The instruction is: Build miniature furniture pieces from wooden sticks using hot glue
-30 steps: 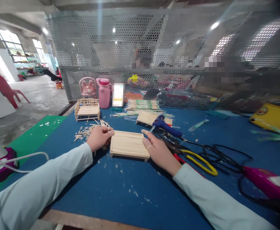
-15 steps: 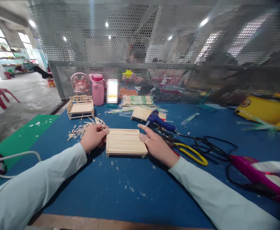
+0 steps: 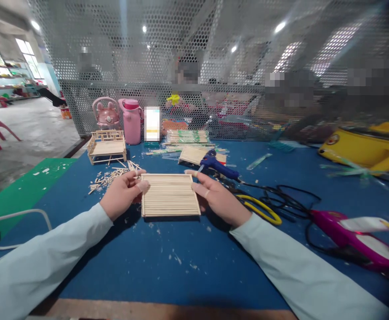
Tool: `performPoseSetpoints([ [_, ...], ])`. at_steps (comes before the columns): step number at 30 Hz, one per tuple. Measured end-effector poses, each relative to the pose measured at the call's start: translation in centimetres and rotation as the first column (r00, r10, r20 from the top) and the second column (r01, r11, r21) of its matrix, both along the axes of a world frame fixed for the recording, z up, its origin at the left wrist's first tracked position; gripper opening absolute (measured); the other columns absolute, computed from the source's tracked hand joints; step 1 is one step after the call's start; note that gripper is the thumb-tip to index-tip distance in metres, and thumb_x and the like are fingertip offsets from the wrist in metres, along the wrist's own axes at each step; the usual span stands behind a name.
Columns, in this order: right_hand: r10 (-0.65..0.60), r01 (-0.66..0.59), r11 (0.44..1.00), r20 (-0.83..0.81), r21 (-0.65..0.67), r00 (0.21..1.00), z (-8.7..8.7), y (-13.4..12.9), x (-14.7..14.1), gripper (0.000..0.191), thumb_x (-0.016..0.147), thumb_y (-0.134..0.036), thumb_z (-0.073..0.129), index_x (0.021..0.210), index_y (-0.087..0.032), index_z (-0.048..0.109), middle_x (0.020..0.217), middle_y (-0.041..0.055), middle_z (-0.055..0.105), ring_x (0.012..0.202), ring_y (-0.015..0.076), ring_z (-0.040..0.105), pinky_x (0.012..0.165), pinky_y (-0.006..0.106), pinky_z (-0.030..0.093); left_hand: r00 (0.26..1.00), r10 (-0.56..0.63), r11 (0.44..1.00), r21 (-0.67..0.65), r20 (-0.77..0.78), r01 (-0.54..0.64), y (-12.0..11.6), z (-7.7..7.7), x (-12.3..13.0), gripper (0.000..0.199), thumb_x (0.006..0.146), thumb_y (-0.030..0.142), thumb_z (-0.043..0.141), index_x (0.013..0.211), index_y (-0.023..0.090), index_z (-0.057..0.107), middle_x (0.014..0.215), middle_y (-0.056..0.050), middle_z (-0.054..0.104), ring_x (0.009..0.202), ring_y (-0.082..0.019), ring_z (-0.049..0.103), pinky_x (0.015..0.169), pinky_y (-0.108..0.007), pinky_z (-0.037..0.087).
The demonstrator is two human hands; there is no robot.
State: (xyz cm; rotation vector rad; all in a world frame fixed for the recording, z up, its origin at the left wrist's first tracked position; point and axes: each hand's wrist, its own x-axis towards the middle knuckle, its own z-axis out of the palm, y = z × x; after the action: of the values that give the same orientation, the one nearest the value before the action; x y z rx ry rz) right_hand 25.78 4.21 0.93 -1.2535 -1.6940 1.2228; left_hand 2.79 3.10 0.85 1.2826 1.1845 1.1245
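Observation:
Between my two hands is a flat panel of thin wooden sticks [image 3: 170, 195], laid side by side with a stick border. My left hand [image 3: 123, 192] grips its left edge, thumb on top and fingers behind. At the right edge my right hand [image 3: 219, 199] holds it the same way, some fingers hidden beneath. The panel's near edge tips down toward me. Just past my right fingertips lies a blue glue gun [image 3: 219, 166], resting by a second stick panel [image 3: 189, 155]. Short cut sticks [image 3: 106, 180] are scattered behind my left hand.
A small stick-built bench [image 3: 107, 147], a pink thermos [image 3: 132, 122] and a lit phone [image 3: 152, 124] stand at the back. Yellow-handled pliers [image 3: 263, 209], black cables [image 3: 286, 200] and a magenta power strip [image 3: 354, 240] lie right. Behind a perforated metal screen [image 3: 241, 66] people sit.
The panel has been tilted up, so its top faces me more and its legs no longer show. My left thumb has moved onto its top. The view has shifted slightly.

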Motion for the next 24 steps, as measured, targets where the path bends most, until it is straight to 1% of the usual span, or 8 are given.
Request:
performPoseSetpoints([
  [2, 0.002, -0.007, 0.985, 0.034, 0.174, 0.999, -0.1, -0.2, 0.1, 0.055, 0.081, -0.032, 0.046, 0.132, -0.018, 0.034, 0.060, -0.0057, 0.049, 0.050, 0.0095, 0.046, 0.049, 0.022, 0.040, 0.998, 0.060, 0.987, 0.153, -0.007, -0.058, -0.3, 0.1, -0.1, 0.042, 0.072, 0.028, 0.062, 0.110, 0.013, 0.055, 0.063, 0.004, 0.053, 0.055, -0.008, 0.050, 0.052, -0.021, 0.043],
  [4, 0.008, -0.025, 0.950, 0.054, 0.312, 0.998, -0.2, -0.3, 0.1, 0.059, 0.080, -0.030, 0.049, 0.134, -0.016, 0.031, 0.067, -0.0038, 0.052, 0.060, 0.0107, 0.051, 0.059, 0.024, 0.044, 0.994, 0.104, 0.953, 0.291, -0.037, -0.089, -0.5, 0.1, -0.1, 0.041, 0.072, 0.027, 0.062, 0.110, 0.014, 0.057, 0.067, 0.003, 0.054, 0.061, -0.009, 0.052, 0.059, -0.022, 0.045],
  [7, 0.016, -0.033, 0.923, 0.046, 0.384, 0.999, -0.3, -0.2, 0.3, 0.058, 0.080, -0.028, 0.049, 0.134, -0.015, 0.030, 0.074, -0.0007, 0.058, 0.069, 0.0120, 0.055, 0.068, 0.027, 0.046, 0.987, 0.135, 0.916, 0.389, -0.081, -0.094, -0.9, 0.0, -0.1, 0.040, 0.073, 0.028, 0.060, 0.111, 0.015, 0.057, 0.070, 0.002, 0.054, 0.064, -0.009, 0.052, 0.063, -0.023, 0.045],
  [12, 0.045, -0.045, 0.919, 0.009, 0.392, 0.999, -0.2, -0.2, 0.6, 0.057, 0.082, -0.029, 0.049, 0.134, -0.017, 0.030, 0.087, 0.0039, 0.065, 0.083, 0.0144, 0.060, 0.080, 0.032, 0.047, 0.984, 0.133, 0.899, 0.432, -0.115, -0.071, -1.4, -0.2, 0.0, 0.038, 0.075, 0.028, 0.059, 0.111, 0.016, 0.057, 0.070, 0.002, 0.053, 0.061, -0.009, 0.050, 0.058, -0.022, 0.044],
  [16, -0.021, -0.008, 0.912, 0.066, 0.410, 0.998, 0.0, -0.5, 0.7, 0.055, 0.081, -0.030, 0.050, 0.131, -0.017, 0.035, 0.082, 0.0035, 0.066, 0.074, 0.0159, 0.061, 0.073, 0.032, 0.049, 0.989, 0.119, 0.909, 0.410, -0.092, -0.071, -1.4, -0.2, 0.1, 0.037, 0.076, 0.027, 0.058, 0.111, 0.016, 0.057, 0.068, 0.002, 0.052, 0.060, -0.009, 0.050, 0.058, -0.023, 0.044],
  [18, -0.064, 0.014, 0.889, 0.094, 0.457, 0.994, 0.1, -0.7, 0.6, 0.054, 0.080, -0.031, 0.051, 0.130, -0.018, 0.036, 0.082, 0.0041, 0.066, 0.073, 0.0166, 0.062, 0.072, 0.033, 0.049, 0.989, 0.120, 0.904, 0.422, -0.090, -0.072, -1.3, -0.4, 0.1, 0.036, 0.076, 0.027, 0.059, 0.110, 0.016, 0.056, 0.072, 0.001, 0.056, 0.063, -0.010, 0.053, 0.060, -0.023, 0.046],
  [21, -0.167, 0.039, 0.832, 0.183, 0.553, 0.969, 0.2, -0.8, 0.7, 0.052, 0.080, -0.031, 0.051, 0.128, -0.018, 0.037, 0.086, 0.0059, 0.067, 0.079, 0.0191, 0.062, 0.074, 0.033, 0.049, 0.982, 0.158, 0.867, 0.490, -0.103, -0.088, -0.9, -0.9, 0.0, 0.031, 0.075, 0.026, 0.060, 0.105, 0.017, 0.058, 0.084, -0.004, 0.060, 0.073, -0.012, 0.056, 0.064, -0.023, 0.047],
  [24, -0.234, -0.023, 0.808, 0.356, 0.589, 0.904, 0.1, -0.6, 0.8, 0.050, 0.080, -0.032, 0.049, 0.127, -0.017, 0.039, 0.087, 0.0075, 0.067, 0.078, 0.0218, 0.064, 0.071, 0.033, 0.049, 0.982, 0.111, 0.873, 0.488, -0.151, -0.024, -0.5, -1.4, -0.1, 0.027, 0.075, 0.024, 0.060, 0.101, 0.016, 0.057, 0.080, -0.003, 0.062, 0.070, -0.012, 0.057, 0.064, -0.023, 0.049],
])
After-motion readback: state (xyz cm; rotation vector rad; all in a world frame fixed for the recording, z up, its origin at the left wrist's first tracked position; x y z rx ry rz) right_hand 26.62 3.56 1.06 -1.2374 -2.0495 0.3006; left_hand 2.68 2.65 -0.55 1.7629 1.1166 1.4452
